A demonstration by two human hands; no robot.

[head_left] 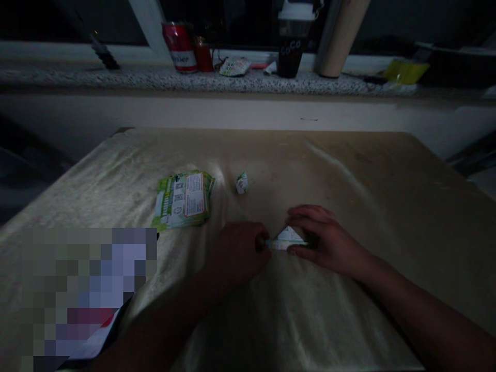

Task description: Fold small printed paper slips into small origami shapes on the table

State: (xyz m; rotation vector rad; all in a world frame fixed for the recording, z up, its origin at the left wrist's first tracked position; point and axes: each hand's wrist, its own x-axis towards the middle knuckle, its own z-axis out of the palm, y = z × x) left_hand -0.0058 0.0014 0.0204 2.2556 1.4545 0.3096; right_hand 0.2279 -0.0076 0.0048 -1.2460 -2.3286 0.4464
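Between my two hands, just above the table, is a small piece of folded printed paper, white with a triangular upper part. My left hand is closed, pinching the paper's left end between thumb and fingers. From the right, my right hand grips the other end, thumb below and fingers over the top. Beyond my left hand lies a stack of green and white printed sheets. A small folded paper piece sits alone to the right of that stack.
A wrinkled pale cloth covers the table. On the stone windowsill behind stand a red can, a red lighter-like object, a dark CoCo cup and a tan cylinder. A blurred-out patch hides the near left.
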